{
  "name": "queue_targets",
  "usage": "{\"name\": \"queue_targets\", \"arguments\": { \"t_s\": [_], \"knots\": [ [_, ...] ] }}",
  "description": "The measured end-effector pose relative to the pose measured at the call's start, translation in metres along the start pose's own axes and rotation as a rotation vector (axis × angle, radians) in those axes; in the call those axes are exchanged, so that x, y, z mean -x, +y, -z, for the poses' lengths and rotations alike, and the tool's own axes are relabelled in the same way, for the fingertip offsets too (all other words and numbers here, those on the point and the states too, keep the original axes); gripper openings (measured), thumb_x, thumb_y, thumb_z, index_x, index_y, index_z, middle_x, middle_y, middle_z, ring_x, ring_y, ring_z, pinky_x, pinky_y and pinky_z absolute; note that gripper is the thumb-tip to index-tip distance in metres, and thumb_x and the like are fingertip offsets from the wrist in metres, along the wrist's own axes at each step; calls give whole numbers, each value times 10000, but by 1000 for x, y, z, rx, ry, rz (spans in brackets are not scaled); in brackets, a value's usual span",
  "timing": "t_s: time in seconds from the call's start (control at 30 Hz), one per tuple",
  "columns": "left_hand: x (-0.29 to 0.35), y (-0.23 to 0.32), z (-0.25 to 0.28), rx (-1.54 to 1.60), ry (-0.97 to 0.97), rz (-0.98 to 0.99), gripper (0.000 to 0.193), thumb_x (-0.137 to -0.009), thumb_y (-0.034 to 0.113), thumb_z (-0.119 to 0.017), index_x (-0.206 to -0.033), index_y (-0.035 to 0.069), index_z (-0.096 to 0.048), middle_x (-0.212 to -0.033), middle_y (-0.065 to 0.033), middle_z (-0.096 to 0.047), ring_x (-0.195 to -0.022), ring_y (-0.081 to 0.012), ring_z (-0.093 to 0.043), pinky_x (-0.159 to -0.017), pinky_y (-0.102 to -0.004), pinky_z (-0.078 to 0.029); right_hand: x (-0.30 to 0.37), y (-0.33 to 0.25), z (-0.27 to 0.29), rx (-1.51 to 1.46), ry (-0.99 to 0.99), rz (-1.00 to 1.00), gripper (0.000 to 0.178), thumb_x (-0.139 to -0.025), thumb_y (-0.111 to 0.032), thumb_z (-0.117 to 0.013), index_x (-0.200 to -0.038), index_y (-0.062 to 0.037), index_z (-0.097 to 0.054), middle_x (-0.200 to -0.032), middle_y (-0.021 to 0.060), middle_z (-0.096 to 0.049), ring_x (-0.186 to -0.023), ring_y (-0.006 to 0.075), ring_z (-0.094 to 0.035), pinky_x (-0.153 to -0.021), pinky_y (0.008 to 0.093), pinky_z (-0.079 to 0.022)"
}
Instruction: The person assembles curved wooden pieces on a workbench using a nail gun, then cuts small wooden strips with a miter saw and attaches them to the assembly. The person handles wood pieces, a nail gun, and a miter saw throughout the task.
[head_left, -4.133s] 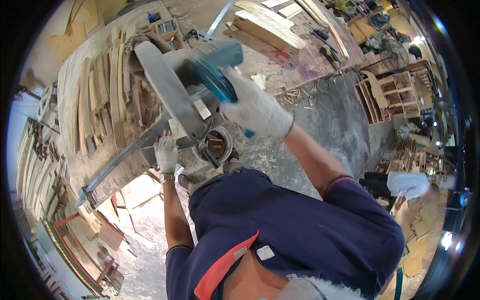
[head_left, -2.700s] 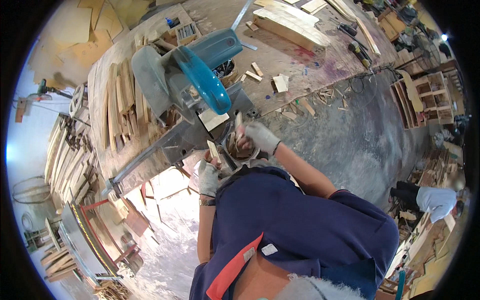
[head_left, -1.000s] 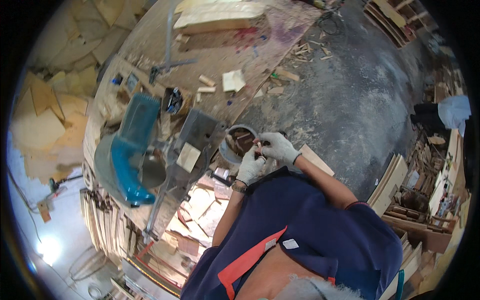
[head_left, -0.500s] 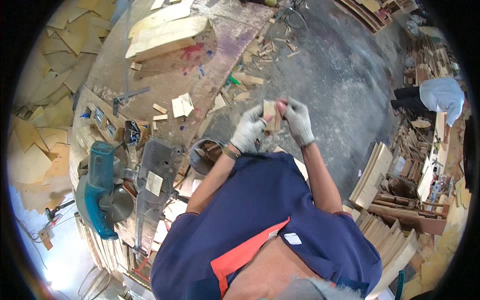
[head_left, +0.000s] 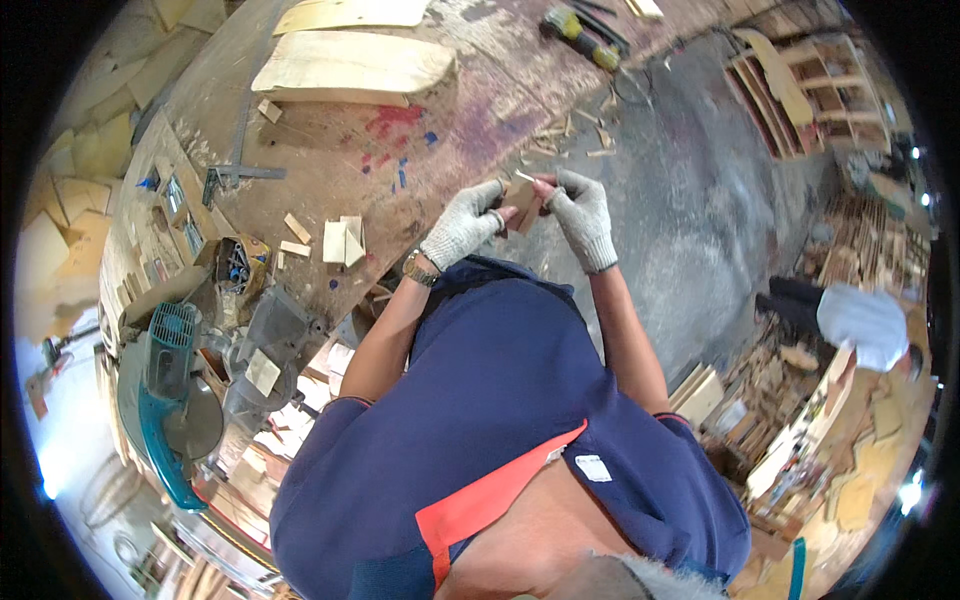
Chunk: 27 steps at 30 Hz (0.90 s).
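Observation:
A small block of wood (head_left: 520,191) is held up in front of me between my two hands, tilted, with a bright pale edge at its top. My left hand (head_left: 468,222), in a whitish knit glove with bare fingertips, pinches it from the left with thumb and fingers. From the right, my right hand (head_left: 582,216), gloved the same way, grips its upper edge with thumb and forefinger. The fingers cover parts of the block. Left of my hands, several small wood offcuts (head_left: 335,242) lie on the worn workbench (head_left: 300,180).
A teal miter saw (head_left: 165,390) stands at the left by a box of hardware (head_left: 240,262). Shaped boards (head_left: 355,65) and a metal square (head_left: 240,172) lie on the bench, a yellow-green power tool (head_left: 580,38) farther off. Another person (head_left: 860,325) bends over stacked wood at the right.
The block has turned from showing its broad pale face to a tilted, shaded side. My head view has shifted, bringing the power tool into sight. Both hands keep hold of the block.

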<state>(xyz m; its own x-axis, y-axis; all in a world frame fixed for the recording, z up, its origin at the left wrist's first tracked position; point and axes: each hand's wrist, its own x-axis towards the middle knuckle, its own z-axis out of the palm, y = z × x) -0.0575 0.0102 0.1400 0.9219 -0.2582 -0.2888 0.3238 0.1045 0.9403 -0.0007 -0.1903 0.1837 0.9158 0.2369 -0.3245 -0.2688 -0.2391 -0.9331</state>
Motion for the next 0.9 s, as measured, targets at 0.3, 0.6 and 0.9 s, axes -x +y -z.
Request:
{"name": "queue_targets", "arguments": {
  "t_s": [0.3, 0.6, 0.9],
  "knots": [
    [-77, 42, 35, -92, -230, 69, 525, -1016, 259, -646, -1437, -32, -527, -1192, -19, -650, -1033, -71, -558, -900, -266, -495, -125, -8, 29, -146, -425, -212, 271, -967, -289, -713, -932, -21, -720, -780, 9, -684, -660, 96, -618, -631, 285, -518],
    [-119, 32, 12, 414, 282, -39, 517, -996, 244, -663, -1408, -42, -539, -1249, -47, -640, -1129, -104, -576, -972, -257, -467, -232, -24, 31, -394, -851, -354, 255, -996, -313, -697, -987, -58, -688, -858, 5, -699, -760, 86, -669, -624, 239, -541],
    [-176, 32, -38, 1134, 481, -339, 330, -1040, 190, -543, -1315, 9, -526, -897, -67, -599, -629, -112, -466, -567, -268, -393, -300, -45, 48, -310, -1109, -669, 362, -1038, -367, -621, -1049, -9, -667, -738, 7, -639, -565, 96, -589, -528, 256, -498]
  ]
}}
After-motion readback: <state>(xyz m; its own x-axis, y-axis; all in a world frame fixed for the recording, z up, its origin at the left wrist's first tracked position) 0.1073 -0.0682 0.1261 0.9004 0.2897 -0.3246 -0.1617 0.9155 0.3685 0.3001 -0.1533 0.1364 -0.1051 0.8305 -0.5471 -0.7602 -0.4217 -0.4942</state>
